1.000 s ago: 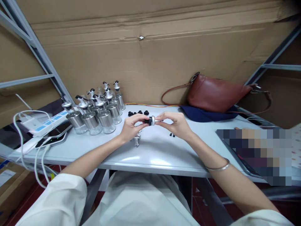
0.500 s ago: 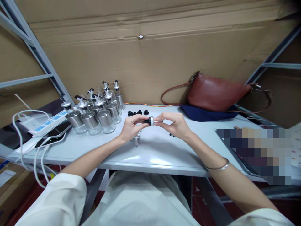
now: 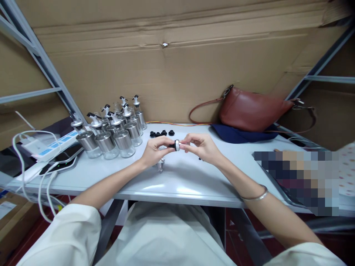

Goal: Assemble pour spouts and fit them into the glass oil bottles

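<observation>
My left hand (image 3: 154,150) pinches a black and silver bottle pourer (image 3: 176,145) by its black part, thumb and fingertips closed round it. From the other side, the closed fingertips of my right hand (image 3: 203,147) grip the silver end; the exact piece between them is too small to make out. Below my left hand, silvery spout pieces (image 3: 160,165) rest on the table. Several black stoppers (image 3: 164,132) lie behind my hands. Small dark bits (image 3: 200,159) show beside my right hand, partly hidden by it.
Several glass bottles (image 3: 105,144) with steel sleeves and pourer tops stand at left. A power strip (image 3: 59,144) with white cables lies beyond them. A brown leather bag (image 3: 249,109) rests on dark blue cloth (image 3: 240,136) at back right. Cardboard (image 3: 180,81) walls off the back.
My right fingertips have shifted slightly left, closer against the silver end of the pourer. The pourer has turned a little. The whole view has shifted slightly.
</observation>
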### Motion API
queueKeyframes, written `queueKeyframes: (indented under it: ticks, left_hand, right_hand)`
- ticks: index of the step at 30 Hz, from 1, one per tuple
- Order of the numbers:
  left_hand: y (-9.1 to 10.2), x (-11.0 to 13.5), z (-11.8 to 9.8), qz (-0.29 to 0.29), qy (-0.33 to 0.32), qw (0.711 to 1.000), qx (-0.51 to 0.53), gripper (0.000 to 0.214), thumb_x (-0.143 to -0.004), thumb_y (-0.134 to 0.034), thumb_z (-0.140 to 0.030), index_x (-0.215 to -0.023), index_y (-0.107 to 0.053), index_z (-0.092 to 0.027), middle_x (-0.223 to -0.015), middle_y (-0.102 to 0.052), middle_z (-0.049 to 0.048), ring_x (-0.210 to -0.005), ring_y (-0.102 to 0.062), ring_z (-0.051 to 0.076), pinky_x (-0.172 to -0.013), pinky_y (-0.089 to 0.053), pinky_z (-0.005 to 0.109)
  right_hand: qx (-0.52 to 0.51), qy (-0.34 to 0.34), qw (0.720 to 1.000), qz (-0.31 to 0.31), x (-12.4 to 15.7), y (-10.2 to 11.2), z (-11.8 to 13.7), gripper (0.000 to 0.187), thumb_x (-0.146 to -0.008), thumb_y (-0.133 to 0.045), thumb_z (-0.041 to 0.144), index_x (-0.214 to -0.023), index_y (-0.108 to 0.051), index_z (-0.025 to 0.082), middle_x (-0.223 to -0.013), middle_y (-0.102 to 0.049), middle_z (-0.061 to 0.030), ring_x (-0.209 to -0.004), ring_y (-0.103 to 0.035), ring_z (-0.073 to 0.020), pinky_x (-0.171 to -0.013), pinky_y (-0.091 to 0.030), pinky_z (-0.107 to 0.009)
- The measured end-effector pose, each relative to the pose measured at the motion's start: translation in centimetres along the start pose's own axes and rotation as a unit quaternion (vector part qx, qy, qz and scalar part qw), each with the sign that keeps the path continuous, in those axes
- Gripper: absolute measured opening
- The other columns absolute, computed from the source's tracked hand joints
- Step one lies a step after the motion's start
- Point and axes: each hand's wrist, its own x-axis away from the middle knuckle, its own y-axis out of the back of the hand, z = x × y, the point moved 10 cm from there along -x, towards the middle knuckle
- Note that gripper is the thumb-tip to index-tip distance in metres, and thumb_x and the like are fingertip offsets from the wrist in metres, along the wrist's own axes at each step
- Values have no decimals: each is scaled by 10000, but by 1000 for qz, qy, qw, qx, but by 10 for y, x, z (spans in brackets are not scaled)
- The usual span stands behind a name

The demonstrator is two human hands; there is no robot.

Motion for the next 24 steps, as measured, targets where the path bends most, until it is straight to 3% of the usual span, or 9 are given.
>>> queueKeyframes:
  ticks: [5,9,12,17,21,24]
  left_hand:
    - [-1,-2,8,13,61,998,32,194,-703,-768,-328,-785,-738,-155,-759,-715,61,-696,-655,147,-648,-540,260]
    - [-7,-1,11,32,88,996,15,222,-713,-753,-359,-757,-724,-143,-736,-702,59,-672,-639,140,-635,-525,253]
    - [-8,-1,4,31,61,997,-41,205,-761,-708,-345,-784,-712,-142,-758,-699,67,-687,-630,140,-635,-508,249]
    - [-13,2,-19,37,-37,988,-145,95,-812,-640,-243,-792,-661,-153,-736,-666,42,-624,-573,110,-593,-465,231]
    - [-11,4,-38,13,-111,978,-176,26,-777,-625,-165,-784,-601,-160,-666,-593,-7,-553,-494,83,-544,-424,202]
    - [-6,2,-39,-11,-96,968,-233,67,-791,-599,-181,-858,-598,-174,-662,-559,-23,-564,-475,90,-568,-414,209]
  right_hand:
    - [88,109,990,10,3,-2,25,259,-828,-645,400,-693,-625,180,-678,-653,-40,-623,-575,-147,-610,-442,-283]
    - [118,109,987,27,2,-4,27,287,-853,-606,412,-680,-630,185,-674,-657,-40,-625,-576,-144,-613,-437,-276]
    - [68,40,996,29,-1,-2,13,302,-810,-640,437,-666,-632,171,-620,-644,-28,-555,-548,-128,-548,-413,-258]
    - [-30,-68,996,41,-1,-8,-8,279,-757,-683,414,-694,-632,147,-499,-579,13,-438,-458,-91,-452,-327,-227]
    - [-71,-50,995,57,-1,-14,-3,269,-782,-656,422,-755,-646,155,-646,-637,-20,-563,-555,-123,-549,-422,-259]
    - [37,0,999,-8,-2,0,6,266,-816,-618,422,-840,-707,173,-824,-638,-63,-755,-584,-167,-646,-453,-297]
